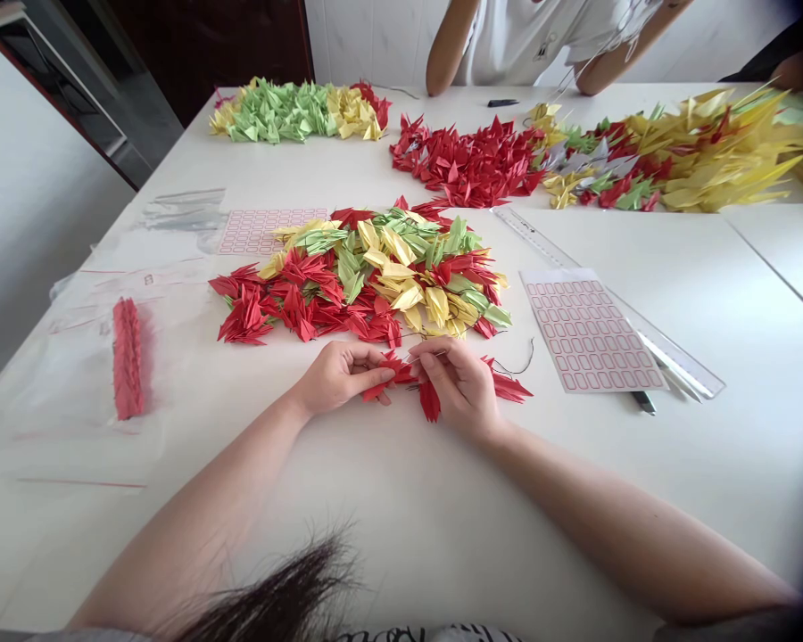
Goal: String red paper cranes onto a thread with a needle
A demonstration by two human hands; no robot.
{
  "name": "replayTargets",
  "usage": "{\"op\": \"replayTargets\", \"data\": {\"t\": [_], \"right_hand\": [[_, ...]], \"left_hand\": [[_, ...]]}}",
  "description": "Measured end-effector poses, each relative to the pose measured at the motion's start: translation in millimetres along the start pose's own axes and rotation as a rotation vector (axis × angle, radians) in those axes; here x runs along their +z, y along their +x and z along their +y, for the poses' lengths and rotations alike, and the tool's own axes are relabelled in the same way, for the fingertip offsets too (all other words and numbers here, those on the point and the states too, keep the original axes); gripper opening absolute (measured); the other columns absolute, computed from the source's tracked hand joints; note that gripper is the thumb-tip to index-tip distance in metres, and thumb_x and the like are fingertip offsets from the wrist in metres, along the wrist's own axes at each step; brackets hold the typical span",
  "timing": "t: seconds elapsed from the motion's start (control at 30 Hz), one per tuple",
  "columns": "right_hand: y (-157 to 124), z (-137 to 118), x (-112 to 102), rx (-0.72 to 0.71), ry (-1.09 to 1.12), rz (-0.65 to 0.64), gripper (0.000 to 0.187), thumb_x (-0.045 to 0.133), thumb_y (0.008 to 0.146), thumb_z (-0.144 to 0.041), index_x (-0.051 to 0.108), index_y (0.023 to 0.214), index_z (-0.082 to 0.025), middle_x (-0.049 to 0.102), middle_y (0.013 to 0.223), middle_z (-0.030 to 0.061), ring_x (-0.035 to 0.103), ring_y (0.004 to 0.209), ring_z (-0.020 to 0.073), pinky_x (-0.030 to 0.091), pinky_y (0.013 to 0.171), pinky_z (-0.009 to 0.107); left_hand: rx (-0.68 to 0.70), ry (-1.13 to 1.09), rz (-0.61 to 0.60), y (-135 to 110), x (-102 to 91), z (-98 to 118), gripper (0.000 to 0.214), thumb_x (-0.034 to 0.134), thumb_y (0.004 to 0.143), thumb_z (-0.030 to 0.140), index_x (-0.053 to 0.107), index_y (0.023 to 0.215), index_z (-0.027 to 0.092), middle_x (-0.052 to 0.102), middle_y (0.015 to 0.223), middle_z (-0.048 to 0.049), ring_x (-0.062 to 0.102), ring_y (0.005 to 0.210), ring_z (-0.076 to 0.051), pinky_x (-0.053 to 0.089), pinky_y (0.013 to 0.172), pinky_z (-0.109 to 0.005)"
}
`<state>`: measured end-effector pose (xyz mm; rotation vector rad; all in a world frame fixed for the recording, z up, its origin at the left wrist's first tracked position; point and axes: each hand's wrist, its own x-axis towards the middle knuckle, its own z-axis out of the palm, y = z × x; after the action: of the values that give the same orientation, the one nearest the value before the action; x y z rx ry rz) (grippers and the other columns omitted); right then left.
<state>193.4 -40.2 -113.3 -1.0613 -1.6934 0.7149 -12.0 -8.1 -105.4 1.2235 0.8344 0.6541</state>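
At the near middle of the table, my left hand (344, 376) pinches a red folded paper crane (393, 367) between thumb and fingers. Close beside it on the right, my right hand (460, 382) is closed in a pinch on a thin needle (413, 359), whose tip points toward the crane. More red folded cranes (509, 383) lie under and beside my right hand, and a dark thread (530, 357) curls out near them. Just beyond both hands spreads a pile of red, yellow and green folded cranes (375, 276).
Left lies a clear plastic bag (60, 392) with a red strip of cranes (128, 358). Label sheets (592, 330) (268, 230), a clear ruler (675, 352) and a dark-handled tool (643, 403) lie around. More crane piles (281, 111) (472, 160) sit farther back, before a person in white (528, 45).
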Motion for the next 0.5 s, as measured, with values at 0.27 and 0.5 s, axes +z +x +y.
{"op": "replayTargets", "data": {"t": [0.27, 0.5], "right_hand": [[-0.5, -0.1, -0.4, 0.032, 0.034, 0.001, 0.022, 0.045, 0.105, -0.036, 0.062, 0.102, -0.022, 0.066, 0.086, 0.0052, 0.066, 0.073, 0.0159, 0.055, 0.065, 0.031], [-0.2, -1.3, 0.0, 0.015, 0.038, 0.002, 0.022, 0.045, 0.105, -0.034, 0.063, 0.103, -0.022, 0.067, 0.086, 0.0045, 0.065, 0.067, 0.0139, 0.056, 0.064, 0.030]], "left_hand": [[0.007, 0.000, 0.015, -0.4, 1.9, 0.9, 0.035, 0.083, 0.077, 0.046, 0.072, 0.083, 0.014, 0.073, 0.076, -0.0042, 0.073, 0.064, -0.017, 0.062, 0.065, -0.028], [0.012, 0.015, -0.002, -0.8, 2.3, 0.1, 0.038, 0.082, 0.076, 0.049, 0.071, 0.083, 0.014, 0.073, 0.081, -0.0055, 0.072, 0.065, -0.017, 0.062, 0.067, -0.030]]}}
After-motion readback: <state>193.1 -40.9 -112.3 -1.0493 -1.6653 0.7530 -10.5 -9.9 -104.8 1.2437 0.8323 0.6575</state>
